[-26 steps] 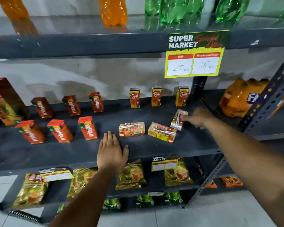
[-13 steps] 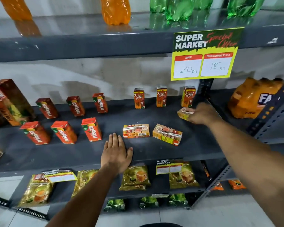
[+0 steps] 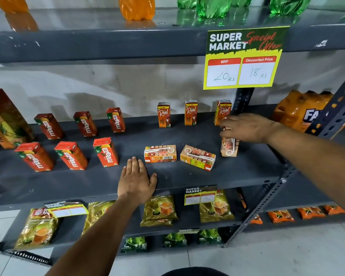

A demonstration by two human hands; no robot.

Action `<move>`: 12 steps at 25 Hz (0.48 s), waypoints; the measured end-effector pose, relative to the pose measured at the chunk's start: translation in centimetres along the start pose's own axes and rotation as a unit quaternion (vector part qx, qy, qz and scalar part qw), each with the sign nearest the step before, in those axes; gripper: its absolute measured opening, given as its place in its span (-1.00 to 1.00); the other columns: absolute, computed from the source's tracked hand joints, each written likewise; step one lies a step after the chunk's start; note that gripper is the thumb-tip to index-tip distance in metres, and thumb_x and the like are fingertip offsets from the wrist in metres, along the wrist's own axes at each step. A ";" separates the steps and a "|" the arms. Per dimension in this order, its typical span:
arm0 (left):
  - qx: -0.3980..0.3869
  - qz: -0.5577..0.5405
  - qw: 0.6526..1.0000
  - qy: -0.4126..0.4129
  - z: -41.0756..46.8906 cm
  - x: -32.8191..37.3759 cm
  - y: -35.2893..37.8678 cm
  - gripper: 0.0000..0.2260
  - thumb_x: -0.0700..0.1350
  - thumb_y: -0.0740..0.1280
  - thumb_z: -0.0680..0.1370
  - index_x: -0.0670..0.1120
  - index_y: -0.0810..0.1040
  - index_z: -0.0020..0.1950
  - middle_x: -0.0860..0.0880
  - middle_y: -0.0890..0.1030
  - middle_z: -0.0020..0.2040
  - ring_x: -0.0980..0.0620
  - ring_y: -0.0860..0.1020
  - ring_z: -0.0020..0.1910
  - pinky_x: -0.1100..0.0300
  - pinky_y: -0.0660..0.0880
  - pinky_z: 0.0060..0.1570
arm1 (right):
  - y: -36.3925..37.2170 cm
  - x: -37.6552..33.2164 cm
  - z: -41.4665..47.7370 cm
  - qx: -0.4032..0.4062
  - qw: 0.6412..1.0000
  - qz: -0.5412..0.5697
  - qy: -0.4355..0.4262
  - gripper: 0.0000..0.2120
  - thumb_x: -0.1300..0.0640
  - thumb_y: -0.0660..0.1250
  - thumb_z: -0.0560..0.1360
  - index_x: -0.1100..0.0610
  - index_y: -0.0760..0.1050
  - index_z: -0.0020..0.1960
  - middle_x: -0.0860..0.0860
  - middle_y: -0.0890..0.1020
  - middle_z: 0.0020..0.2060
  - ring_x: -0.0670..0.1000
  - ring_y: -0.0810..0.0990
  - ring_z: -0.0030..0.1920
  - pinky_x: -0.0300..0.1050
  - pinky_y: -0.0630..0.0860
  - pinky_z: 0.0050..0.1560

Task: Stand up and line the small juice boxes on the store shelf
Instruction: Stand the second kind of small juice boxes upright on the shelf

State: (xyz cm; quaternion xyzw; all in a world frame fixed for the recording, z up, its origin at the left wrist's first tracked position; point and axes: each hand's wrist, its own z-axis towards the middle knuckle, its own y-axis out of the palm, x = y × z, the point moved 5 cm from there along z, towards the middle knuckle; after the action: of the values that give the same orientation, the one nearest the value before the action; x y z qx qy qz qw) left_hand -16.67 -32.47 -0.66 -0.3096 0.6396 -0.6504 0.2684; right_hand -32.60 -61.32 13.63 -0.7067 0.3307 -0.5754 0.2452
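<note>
Juice box (image 3: 229,147) was held upright at its top by the right hand (image 3: 247,127), front row of the shelf (image 3: 247,170); released off-balance, it could be toppled onto the lying boxes (image 3: 197,157).

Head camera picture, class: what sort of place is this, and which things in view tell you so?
Most likely a small supermarket aisle. A yellow price tag reads "Super Market" with MRP and discounted price, small juice boxes stand in rows on a grey metal shelf, and tea packets fill the shelf below.

The right hand (image 3: 247,127) hides the upright juice box's (image 3: 229,147) top; bottles (image 3: 136,6) are cut off above.
</note>
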 end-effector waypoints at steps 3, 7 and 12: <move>0.000 0.000 1.000 -0.001 0.0 0.1 0.0 -0.30 0.24 -0.12 0.57 -0.22 -0.05 0.55 -0.21 -0.03 0.59 -0.14 -0.08 0.57 0.01 -0.10 0.51 | -0.3 0.7 -0.7 0.005 0.998 0.060 0.015 -0.43 0.20 0.34 0.49 -0.04 0.26 0.44 0.02 0.29 0.48 0.09 0.26 0.43 -0.03 0.35 0.25; 0.003 -0.006 1.000 0.000 -0.1 0.1 -0.1 -0.30 0.24 -0.11 0.58 -0.22 -0.04 0.56 -0.21 -0.03 0.59 -0.14 -0.07 0.57 0.00 -0.10 0.51 | -1.2 1.0 -0.8 -0.015 0.995 0.099 -0.005 -0.45 0.21 0.35 0.48 -0.03 0.33 0.43 -0.01 0.38 0.44 0.07 0.29 0.42 -0.02 0.36 0.32; 0.000 -0.007 1.000 -0.002 -0.2 0.1 -0.1 -0.30 0.25 -0.12 0.58 -0.21 -0.05 0.56 -0.20 -0.03 0.59 -0.14 -0.08 0.57 0.00 -0.10 0.52 | -1.6 1.1 -0.9 -0.022 0.995 0.097 -0.029 -0.38 0.27 0.33 0.47 -0.08 0.29 0.46 -0.10 0.35 0.47 0.02 0.28 0.42 -0.05 0.35 0.31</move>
State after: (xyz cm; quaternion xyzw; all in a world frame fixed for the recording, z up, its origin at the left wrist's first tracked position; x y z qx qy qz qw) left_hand -16.85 -32.37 -0.58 -0.3153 0.6370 -0.6515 0.2651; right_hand -33.05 -61.04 15.70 -0.6930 0.4033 -0.5203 0.2940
